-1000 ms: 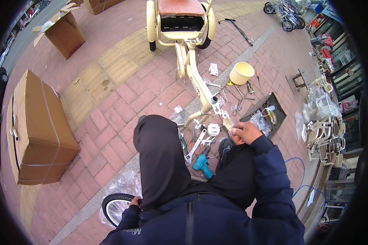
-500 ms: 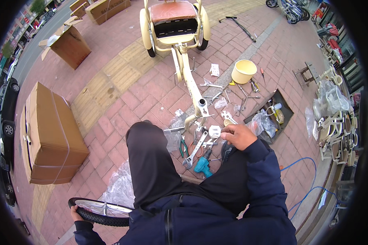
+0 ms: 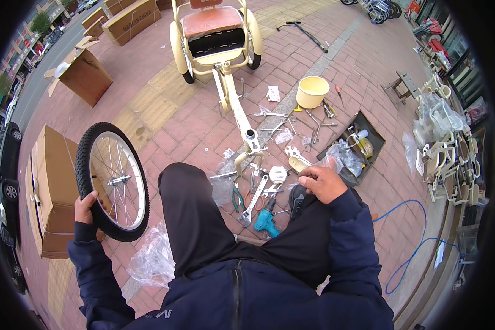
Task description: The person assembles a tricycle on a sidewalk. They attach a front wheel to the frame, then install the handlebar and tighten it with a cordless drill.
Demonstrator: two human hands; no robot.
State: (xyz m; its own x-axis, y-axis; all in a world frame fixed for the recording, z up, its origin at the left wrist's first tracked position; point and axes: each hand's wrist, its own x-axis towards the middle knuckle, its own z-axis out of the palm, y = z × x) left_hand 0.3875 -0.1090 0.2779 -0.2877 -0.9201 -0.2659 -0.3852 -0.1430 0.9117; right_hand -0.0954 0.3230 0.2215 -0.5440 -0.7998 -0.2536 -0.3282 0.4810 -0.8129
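In the head view, the only one, my left hand is clamped on the tyre of a spoked wheel, gripping it at its left edge, low down, with the thumb toward the spokes. The wheel stands out to my left, tilted, its black knobbly tread outside a white rim and a bare metal hub at its centre. It overlaps a large cardboard box behind it; whether its lower edge meets the paving I cannot tell. Crumpled clear plastic lies between the wheel and my left leg.

My right hand shows over my right leg, its fingers curled in and the thumb close to the index finger; I cannot tell whether anything is pinched there. Just past the fingertips is a cream piece.

In front of me a cream tricycle frame reaches away toward its red-brown seat, with no wheel at its near end. Between my feet lie a teal drill, an adjustable wrench and green-handled pliers. Farther right are a yellow bucket and a dark tray holding plastic and bottles.
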